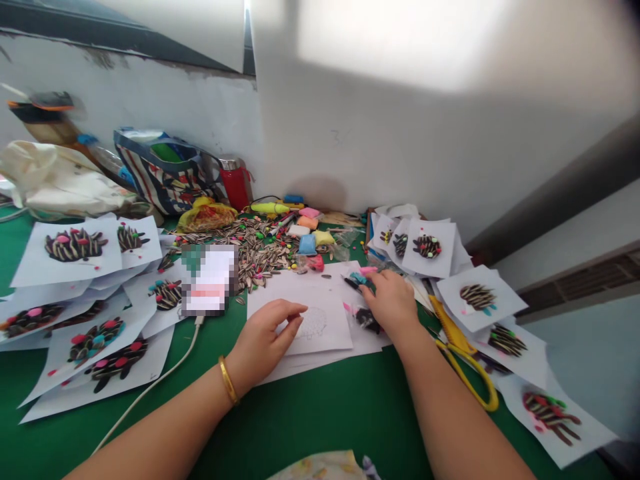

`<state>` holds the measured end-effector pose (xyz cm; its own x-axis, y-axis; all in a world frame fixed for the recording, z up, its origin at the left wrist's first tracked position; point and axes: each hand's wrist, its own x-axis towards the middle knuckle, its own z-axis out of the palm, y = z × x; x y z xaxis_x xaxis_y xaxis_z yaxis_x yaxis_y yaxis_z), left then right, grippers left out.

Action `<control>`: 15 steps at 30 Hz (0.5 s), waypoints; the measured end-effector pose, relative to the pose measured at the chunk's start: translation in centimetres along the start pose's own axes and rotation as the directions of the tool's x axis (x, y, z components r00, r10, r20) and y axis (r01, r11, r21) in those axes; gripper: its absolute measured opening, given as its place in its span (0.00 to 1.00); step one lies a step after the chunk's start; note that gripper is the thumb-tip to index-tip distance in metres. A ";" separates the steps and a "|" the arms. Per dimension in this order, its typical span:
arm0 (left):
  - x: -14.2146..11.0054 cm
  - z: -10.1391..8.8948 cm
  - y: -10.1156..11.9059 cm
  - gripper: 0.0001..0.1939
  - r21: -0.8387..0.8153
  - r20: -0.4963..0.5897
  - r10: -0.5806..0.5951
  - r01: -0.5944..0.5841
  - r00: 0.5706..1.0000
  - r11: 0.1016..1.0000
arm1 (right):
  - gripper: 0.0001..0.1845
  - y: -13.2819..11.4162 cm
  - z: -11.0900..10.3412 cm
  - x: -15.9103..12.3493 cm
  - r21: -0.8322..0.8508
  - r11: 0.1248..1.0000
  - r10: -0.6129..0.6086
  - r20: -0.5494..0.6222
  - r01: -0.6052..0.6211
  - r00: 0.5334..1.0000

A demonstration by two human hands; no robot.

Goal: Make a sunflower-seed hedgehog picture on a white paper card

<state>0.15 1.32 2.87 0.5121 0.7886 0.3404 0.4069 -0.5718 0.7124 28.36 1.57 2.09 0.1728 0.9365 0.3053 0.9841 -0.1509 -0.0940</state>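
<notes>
A white sheet [330, 337] with a hedgehog-like outline drawing [314, 323] lies in front of me. My left hand [273, 340] hovers at the drawing's left edge, fingers loosely curled, a small gap between thumb and forefinger, and nothing visible in it. My right hand [395, 303] reaches to the sheet's right side, its fingertips closed at a dark and teal lump of modelling clay [356, 279]; its grip is partly hidden. Just below those fingers sits a black clay lump [367, 319] in clear wrap. Sunflower seeds [263, 257] are heaped behind the sheet.
Seed-and-clay hedgehog pictures lie in stacks at left [75, 243] and right [480, 300]. A phone [210, 280] trails a white cable [165, 377]. Yellow scissors [470, 360] rest beside my right forearm. Clay blocks [307, 244], a red flask [235, 183] and a striped bag [165, 170] stand near the wall.
</notes>
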 end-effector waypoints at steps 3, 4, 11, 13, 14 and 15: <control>0.1 0.0 0.0 0.10 -0.012 0.002 0.000 0.000 1.000 1.000 | 0.10 0.2 0.0 0.3 0.005 1.000 0.016 0.004 -0.016 1.000; 0.1 0.0 0.0 0.10 -0.019 -0.004 0.000 0.000 1.000 1.000 | 0.10 0.1 -0.2 0.3 0.028 0.999 0.016 -0.029 -0.016 0.999; 0.1 0.2 -0.1 0.10 -0.129 -0.081 -0.111 0.100 0.991 0.987 | 0.09 -4.0 -2.1 -2.7 0.461 0.801 -0.286 -0.265 0.381 0.921; 0.0 0.2 0.0 0.10 -0.193 -0.067 -0.176 0.160 0.982 0.968 | 0.10 -5.5 -2.4 -3.9 0.526 0.736 -0.348 -0.247 0.426 0.905; 0.0 0.2 0.0 0.10 -0.223 -0.058 -0.199 0.182 0.978 0.958 | 0.11 -6.0 -2.5 -4.4 0.529 0.725 -0.374 -0.235 0.441 0.897; 0.0 0.2 0.0 0.10 -0.248 -0.051 -0.214 0.195 0.976 0.949 | 0.12 -6.4 -2.5 -4.7 0.529 0.723 -0.380 -0.230 0.443 0.896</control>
<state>0.31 1.25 2.79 0.3738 0.9031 0.2112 0.2979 -0.3326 0.8948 21.33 -2.70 3.63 -0.2100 0.8231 0.5276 0.7660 0.4738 -0.4343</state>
